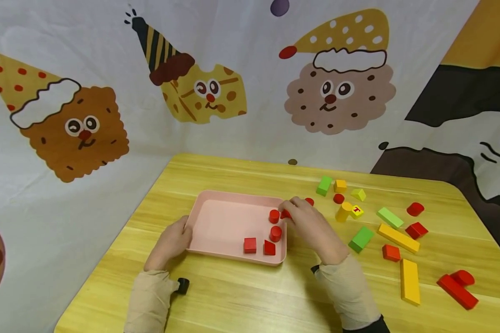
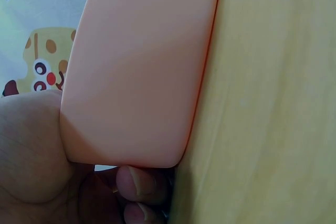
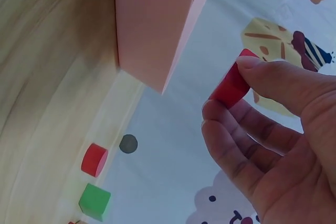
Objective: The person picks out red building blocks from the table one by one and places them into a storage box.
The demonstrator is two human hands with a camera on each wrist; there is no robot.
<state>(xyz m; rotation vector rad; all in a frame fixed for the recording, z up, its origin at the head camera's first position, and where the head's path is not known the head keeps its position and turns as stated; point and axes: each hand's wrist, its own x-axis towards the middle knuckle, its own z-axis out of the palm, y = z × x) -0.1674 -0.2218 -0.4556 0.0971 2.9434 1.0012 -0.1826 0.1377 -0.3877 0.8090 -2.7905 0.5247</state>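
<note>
A shallow pink tray (image 1: 221, 224) lies on the table. My left hand (image 1: 171, 243) grips its left end, and in the left wrist view the thumb and fingertips (image 2: 134, 182) are at the tray wall. My right hand (image 1: 310, 226) is over the tray's right rim, pinching a small red block (image 3: 231, 87) between thumb and fingers; its full shape is partly hidden by them. Inside the tray, on the right side, are two red cylinders (image 1: 275, 233), a red cube (image 1: 250, 245) and a red block with a slanted edge (image 1: 269, 248).
Right of the tray lie scattered blocks: green blocks (image 1: 361, 239), long yellow bars (image 1: 410, 282), a yellow-orange cylinder (image 1: 343, 212), a red cube (image 1: 391, 253), and a red bar (image 1: 457, 291) with a red cylinder (image 1: 463, 277) against it. A patterned cloth (image 1: 250, 138) hangs behind the table.
</note>
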